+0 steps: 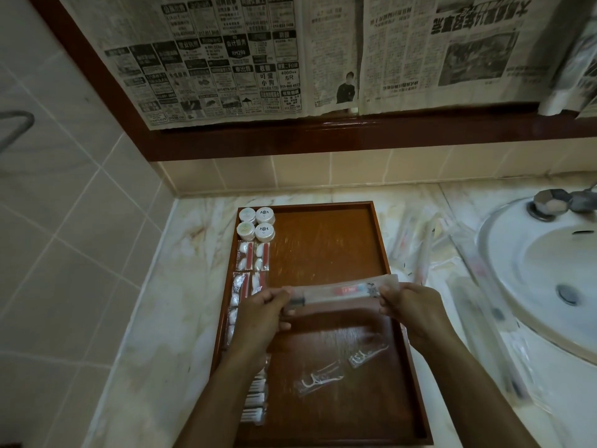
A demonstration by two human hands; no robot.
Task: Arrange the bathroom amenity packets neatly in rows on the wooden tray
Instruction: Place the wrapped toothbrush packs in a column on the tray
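Both hands are holding one toothbrush packet (336,294) above the wooden tray (326,253), its long axis lying left to right: left hand (261,313) fingers pinching one end, right hand (408,307) fingers the other. On the tray are lying four round jars (256,223), a left column of small packets (248,270), and two floss-pick packets (342,367). More long packets, too blurred to count, are lying on the table (168,318).

Single head-worn wide-angle view, aimed forward and steeply down from close above the wooden tray (326,250). Both forearms enter from the bottom edge; the two-handed grip sits near frame centre. Beyond the grip: tiled wall, newspaper-covered mirror (290,53). Right of it: sink (517,253).
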